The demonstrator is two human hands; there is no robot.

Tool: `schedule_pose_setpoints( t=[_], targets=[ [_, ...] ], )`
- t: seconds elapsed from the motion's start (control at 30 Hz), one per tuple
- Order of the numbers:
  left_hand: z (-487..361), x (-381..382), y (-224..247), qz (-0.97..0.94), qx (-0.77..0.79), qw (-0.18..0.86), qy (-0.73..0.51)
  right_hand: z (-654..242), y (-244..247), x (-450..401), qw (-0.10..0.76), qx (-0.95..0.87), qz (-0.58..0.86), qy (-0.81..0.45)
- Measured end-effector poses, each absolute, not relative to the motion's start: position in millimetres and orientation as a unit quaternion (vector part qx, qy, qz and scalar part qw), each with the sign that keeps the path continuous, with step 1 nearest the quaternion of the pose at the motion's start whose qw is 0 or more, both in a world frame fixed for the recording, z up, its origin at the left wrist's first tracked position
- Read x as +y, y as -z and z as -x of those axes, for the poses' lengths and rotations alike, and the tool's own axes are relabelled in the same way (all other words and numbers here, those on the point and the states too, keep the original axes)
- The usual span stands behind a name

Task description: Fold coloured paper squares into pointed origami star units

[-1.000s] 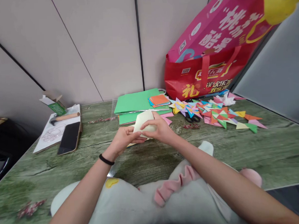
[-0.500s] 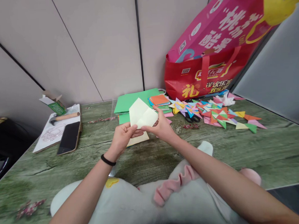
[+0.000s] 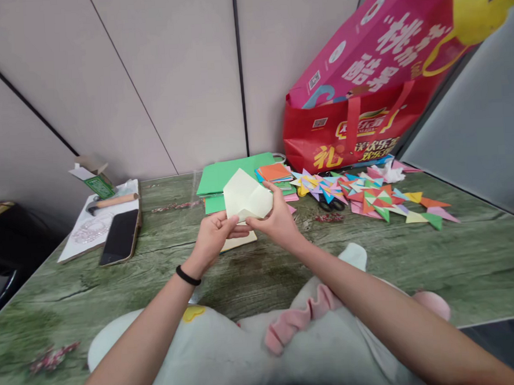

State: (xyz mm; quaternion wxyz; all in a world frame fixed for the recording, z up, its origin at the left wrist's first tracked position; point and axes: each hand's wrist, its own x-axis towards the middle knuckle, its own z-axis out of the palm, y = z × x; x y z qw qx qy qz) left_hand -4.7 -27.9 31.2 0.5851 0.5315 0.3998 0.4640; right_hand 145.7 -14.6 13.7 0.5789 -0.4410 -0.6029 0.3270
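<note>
A pale yellow sheet of paper (image 3: 245,194), creased and partly folded, is held up above the table between both hands. My left hand (image 3: 214,236) pinches its lower left edge between thumb and fingers. On the right side, my right hand (image 3: 280,217) grips the paper, its thumb at the bottom edge and a finger at the right corner. Near the thumbs the bottom edge bends into a small fold. Below the hands, another pale yellow sheet (image 3: 239,241) lies on the table, partly hidden.
Green sheets (image 3: 225,174) and an orange paper stack (image 3: 274,172) lie behind. Folded colourful pieces (image 3: 377,197) and black scissors (image 3: 331,204) are to the right, before a red bag (image 3: 344,129). A phone (image 3: 119,237) and hammer (image 3: 113,202) lie left. A plush toy (image 3: 232,351) is in front.
The paper's bottom edge now shows a more raised fold near the thumbs. Both hands have shifted very slightly to the right and keep their hold.
</note>
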Motion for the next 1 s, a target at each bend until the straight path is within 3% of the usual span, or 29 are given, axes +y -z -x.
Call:
schedule_pose_setpoints(
  t=[0.23,1.0],
  targets=[
    [5.7,-28.3,-31.9,-0.552,0.407,0.562,-0.462,-147.0,-11.4,-10.7,0.552,-0.536,0.419,-0.482],
    [7.4,-27.3,-35.2,-0.544,0.434,0.531,-0.483,-149.2,-14.4,-8.8,0.542,-0.521,0.393,-0.53]
  ],
)
